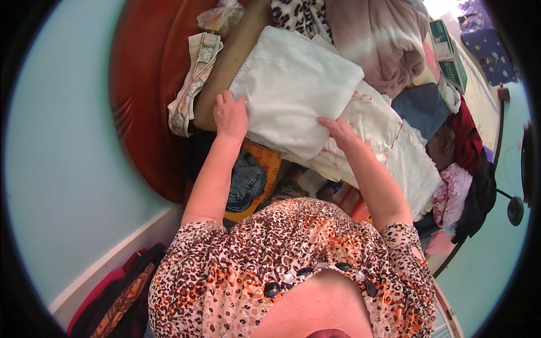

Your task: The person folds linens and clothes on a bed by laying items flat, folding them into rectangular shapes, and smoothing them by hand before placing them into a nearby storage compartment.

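Note:
A folded white quilted cloth (296, 88) lies in front of me, on top of other bedding. My left hand (231, 114) is at its left edge, fingers bent over the rim; whether they pinch the fabric is hard to tell. At the lower right edge, my right hand (338, 129) grips the cloth, thumb on top and the other fingers hidden beneath. Under and to the right of it spreads a cream cloth with red floral print (367, 114), beside another white textured cloth (410, 169).
A red-brown padded headboard (148, 93) stands at the left, with a patterned cloth strip (196, 84) near it. A mauve blanket (380, 42) lies beyond. Green boxes (441, 38) and piled clothes (465, 135) are at right. Folded jeans (245, 181) lie below on an orange surface.

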A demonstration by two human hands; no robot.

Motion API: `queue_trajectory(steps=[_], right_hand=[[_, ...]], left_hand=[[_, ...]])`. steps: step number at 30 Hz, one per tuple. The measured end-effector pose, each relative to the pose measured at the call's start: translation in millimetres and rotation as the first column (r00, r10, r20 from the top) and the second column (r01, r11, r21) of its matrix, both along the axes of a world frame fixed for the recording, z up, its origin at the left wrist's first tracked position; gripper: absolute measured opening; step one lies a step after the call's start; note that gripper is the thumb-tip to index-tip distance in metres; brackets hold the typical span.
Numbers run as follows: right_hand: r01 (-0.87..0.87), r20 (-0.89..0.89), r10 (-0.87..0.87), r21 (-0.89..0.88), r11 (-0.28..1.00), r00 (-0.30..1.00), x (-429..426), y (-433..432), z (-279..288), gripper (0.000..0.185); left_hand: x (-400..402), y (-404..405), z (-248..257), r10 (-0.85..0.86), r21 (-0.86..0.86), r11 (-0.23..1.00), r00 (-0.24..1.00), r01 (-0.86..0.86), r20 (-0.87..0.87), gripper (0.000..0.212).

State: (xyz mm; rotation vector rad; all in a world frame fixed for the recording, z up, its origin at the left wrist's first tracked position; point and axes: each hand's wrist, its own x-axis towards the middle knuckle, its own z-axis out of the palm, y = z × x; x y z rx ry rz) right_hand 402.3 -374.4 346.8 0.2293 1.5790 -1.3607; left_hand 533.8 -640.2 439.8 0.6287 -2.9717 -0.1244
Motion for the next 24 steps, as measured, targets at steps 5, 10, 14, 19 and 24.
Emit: queue_trajectory(steps=[5, 10, 14, 19, 24], right_hand=[[0.236, 0.001, -0.238, -0.108, 0.966, 0.971, -3, 28, 34, 0.051], [0.277, -0.185, -0.272, 0.001, 0.961, 0.944, -2, 73, 23, 0.049], [0.418, -0.032, -0.417, 0.046, 0.907, 0.909, 32, 91, -24, 0.054], [0.077, -0.357, -0.027, 0.126, 0.989, 0.934, 78, 86, -18, 0.062], [-0.068, -0.33, 0.143, 0.228, 0.971, 0.933, 86, 95, -35, 0.068]], left_hand=[[28, -25, -10, 0.103, 0.257, 0.964, 0.985, -0.064, -0.142, 0.01], [74, -1, -24, 0.287, 0.709, 0.661, 0.956, -0.245, 0.063, 0.013], [75, 20, -55, 0.17, 0.473, 0.854, 0.975, -0.218, 0.142, 0.025], [0, 42, -23, -0.194, 0.296, 0.923, 0.961, 0.248, -0.199, 0.033], [-65, -4, -57, -0.3, 0.029, 0.946, 0.843, 0.322, 0.447, 0.023]])
